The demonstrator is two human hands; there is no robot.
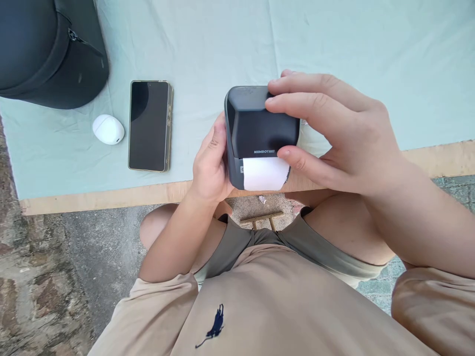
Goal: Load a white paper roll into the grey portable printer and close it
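Observation:
A black label printer (265, 131) with "NIIMBOT" on its lid is held up over the table's near edge. White label paper (264, 174) sticks out of its front slot. My left hand (212, 165) grips the printer's left side, the thumb along its edge and the other fingers hidden behind and below it. My right hand (341, 126) is at the printer's right side, fingers apart. Its fingertips rest on or just over the top of the lid, and the thumb is by the paper slot. The printer's underside is hidden.
On the pale green cloth (208, 39) lie a smartphone (149, 126) with a dark screen and a white earbud case (108, 129). A black zippered bag (52, 54) stands at the far left. The table's wooden edge (111, 198) runs above my knees.

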